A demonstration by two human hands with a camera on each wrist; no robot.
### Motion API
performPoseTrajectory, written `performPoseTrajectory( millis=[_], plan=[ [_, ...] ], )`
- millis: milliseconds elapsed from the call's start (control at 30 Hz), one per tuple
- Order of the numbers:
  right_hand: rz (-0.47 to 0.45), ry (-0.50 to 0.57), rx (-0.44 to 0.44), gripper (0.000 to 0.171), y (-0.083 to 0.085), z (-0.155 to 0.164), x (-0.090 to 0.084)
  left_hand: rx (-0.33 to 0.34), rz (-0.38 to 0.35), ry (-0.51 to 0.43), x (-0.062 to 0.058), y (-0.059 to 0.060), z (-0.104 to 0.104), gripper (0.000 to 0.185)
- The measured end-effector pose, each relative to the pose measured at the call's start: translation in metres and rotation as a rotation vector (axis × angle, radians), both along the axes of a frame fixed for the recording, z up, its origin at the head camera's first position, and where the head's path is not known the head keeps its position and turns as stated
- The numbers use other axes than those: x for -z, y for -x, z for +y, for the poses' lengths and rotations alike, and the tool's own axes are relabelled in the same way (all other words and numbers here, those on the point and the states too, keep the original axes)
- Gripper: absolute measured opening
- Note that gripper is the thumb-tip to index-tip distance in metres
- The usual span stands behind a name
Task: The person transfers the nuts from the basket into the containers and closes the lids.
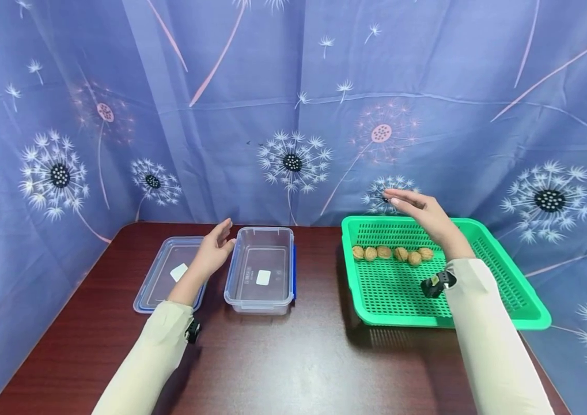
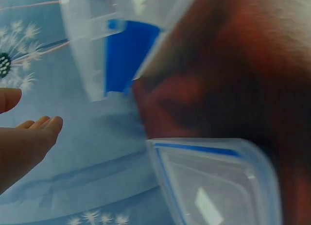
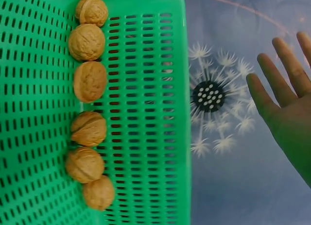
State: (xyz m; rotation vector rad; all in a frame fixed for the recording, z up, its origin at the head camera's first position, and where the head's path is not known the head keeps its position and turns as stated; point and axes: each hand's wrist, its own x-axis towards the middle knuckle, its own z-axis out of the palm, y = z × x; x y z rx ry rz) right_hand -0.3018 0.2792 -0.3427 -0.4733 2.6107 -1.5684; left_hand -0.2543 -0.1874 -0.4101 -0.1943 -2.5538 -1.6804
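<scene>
Several walnuts (image 1: 401,254) lie in a row along the far side of a green perforated basket (image 1: 397,319). Above the basket's back part, my right hand (image 1: 423,214) hovers with fingers extended, holding nothing. The right wrist view shows the walnuts (image 3: 86,42) and my spread fingers beyond the basket rim. A clear plastic container (image 1: 261,303) with nothing inside but a white label stands in the middle. Between it and its blue-edged lid (image 1: 155,282), my left hand (image 1: 214,249) is raised with fingers loosely extended and nothing in its grasp.
The dark red wooden table (image 1: 293,357) carries all these things. A blue curtain (image 1: 210,144) with dandelion prints hangs close behind the table and along both sides. A blue clasp (image 2: 129,55) hangs on the container's side.
</scene>
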Motion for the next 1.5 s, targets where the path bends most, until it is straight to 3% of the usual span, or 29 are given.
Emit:
performPoseTrajectory(
  millis=[300,567,800,967,1233,1500],
  plan=[
    [-0.144,0.209,-0.052,0.049,-0.001,0.026,0.017,-0.018,-0.11,-0.174,0.025,-0.002,0.0,0.056],
    [-0.238,0.365,-0.11,0.041,0.007,0.044,0.035,-0.038,-0.198,-0.241,0.036,-0.012,-0.007,0.057],
    [-0.294,0.305,-0.094,0.05,0.007,0.066,0.049,-0.023,-0.242,-0.319,0.045,-0.015,-0.006,0.051],
    [-0.343,0.276,-0.094,0.059,0.005,0.085,0.059,-0.042,-0.268,-0.317,0.048,-0.016,-0.006,0.049],
    [-0.422,0.283,0.029,0.065,-0.002,0.107,0.074,-0.058,-0.284,-0.316,0.051,-0.016,-0.004,0.047],
    [-0.499,0.195,0.132,0.072,-0.001,0.112,0.087,-0.064,-0.287,-0.311,0.051,-0.018,-0.003,0.046]
  ],
)
